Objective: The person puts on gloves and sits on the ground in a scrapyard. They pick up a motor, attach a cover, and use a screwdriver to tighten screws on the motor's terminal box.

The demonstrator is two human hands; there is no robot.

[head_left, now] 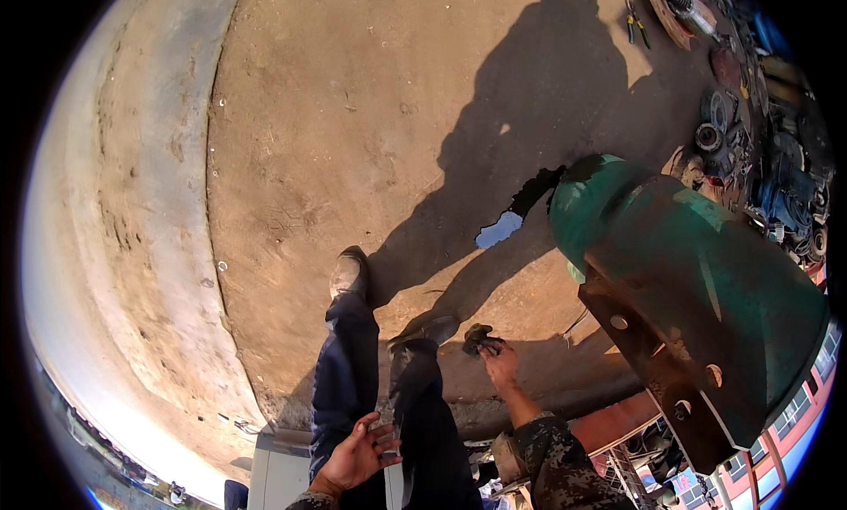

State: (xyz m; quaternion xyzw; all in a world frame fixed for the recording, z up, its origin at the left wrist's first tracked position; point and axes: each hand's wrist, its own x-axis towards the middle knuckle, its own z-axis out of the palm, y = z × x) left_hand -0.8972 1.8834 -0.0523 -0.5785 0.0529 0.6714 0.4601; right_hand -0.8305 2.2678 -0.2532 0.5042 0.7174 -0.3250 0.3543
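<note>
My left hand (359,453) is low in the view in front of my dark trousers (347,378). Its fingers are spread and slightly curled, with nothing in them. To its right, my right hand (501,363) reaches forward, gripping a small dark greenish-black lump (479,339), perhaps a dirty rag; its exact kind is unclear. Right of that hand stands a large green metal housing (706,254), stained dark, with a flat brown flange (644,360) pierced by several holes. No hand touches it.
A dark, shiny wet patch (500,230) lies on the dirt ground by the housing. Pliers (637,26) rest at the upper right. Scattered metal parts (715,132) line the right side. My shoe (348,273) is on the ground; pale paving (168,148) runs along the left.
</note>
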